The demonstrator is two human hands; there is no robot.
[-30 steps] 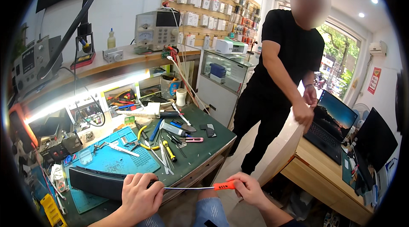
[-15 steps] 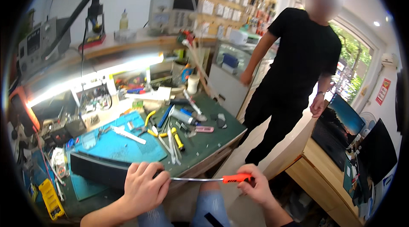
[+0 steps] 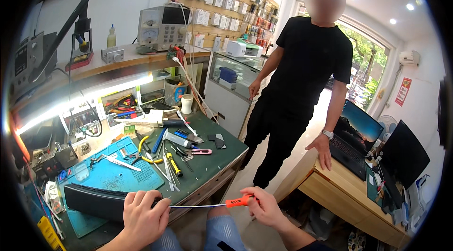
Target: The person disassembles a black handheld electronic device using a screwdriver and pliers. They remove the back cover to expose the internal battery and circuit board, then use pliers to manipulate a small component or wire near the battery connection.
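Head view: left hand [image 3: 145, 213] clasps black case [image 3: 94, 200], right hand [image 3: 262, 206] grips orange screwdriver [image 3: 237, 202]; likely screwdriving step, next needing steady alignment.

Faded blue denim [image 3: 212, 232], marked with pale streaks, is worn with a dark right sleeve [image 3: 311, 246].

Right hand [image 3: 263, 207] grips an orange-handled screwdriver [image 3: 237, 201], left hand [image 3: 145, 214] a black object [image 3: 96, 201].

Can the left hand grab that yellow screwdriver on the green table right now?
Probably not while the left hand is curled over the end of the long black object. If freed, likely yes: the yellow screwdriver lies nearby with nothing covering it.
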